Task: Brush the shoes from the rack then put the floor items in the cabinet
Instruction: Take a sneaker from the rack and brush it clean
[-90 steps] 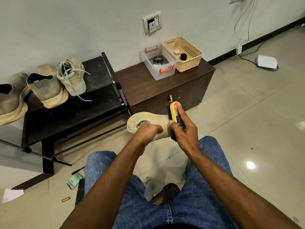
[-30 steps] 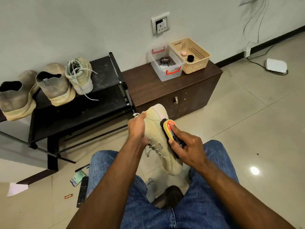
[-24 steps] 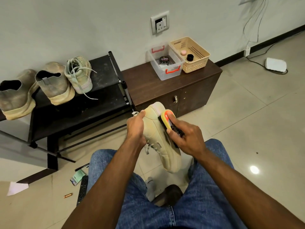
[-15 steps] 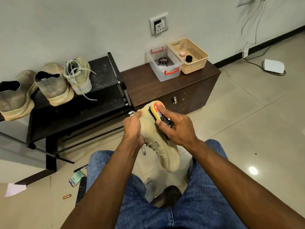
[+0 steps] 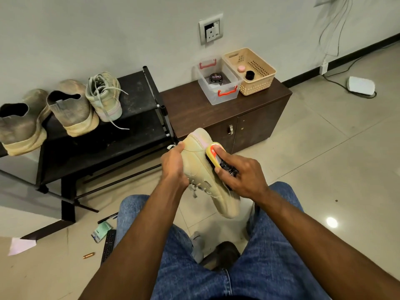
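Containers stand side by side on the dark wooden cabinet (image 5: 194, 109): a clear plastic box (image 5: 218, 83) with red handles holds a round black tin (image 5: 216, 78) with a red-lettered lid, and touching its right wall is a beige perforated basket (image 5: 251, 70) holding a small pink-lidded jar (image 5: 240, 68) and a black-capped one (image 5: 249, 75).

In front of the cabinet, above the person's knees, the left hand (image 5: 173, 167) curls its fingers round the heel end of a beige sneaker (image 5: 205, 172), toe tilted down. The right hand (image 5: 242, 174) grips a yellow-and-orange shoe brush (image 5: 214, 154), pressed against the sneaker's side near the heel.

On the black shoe rack (image 5: 138, 128) left of the cabinet sit the matching laced sneaker (image 5: 104, 96) and two grey-brown slip-on shoes (image 5: 71, 109).

On the floor beside the left knee lie a pen (image 5: 107, 218), a green packet (image 5: 101, 231), a black remote (image 5: 108, 245), a small copper-coloured cylinder (image 5: 88, 255) and a pale paper scrap (image 5: 20, 245).
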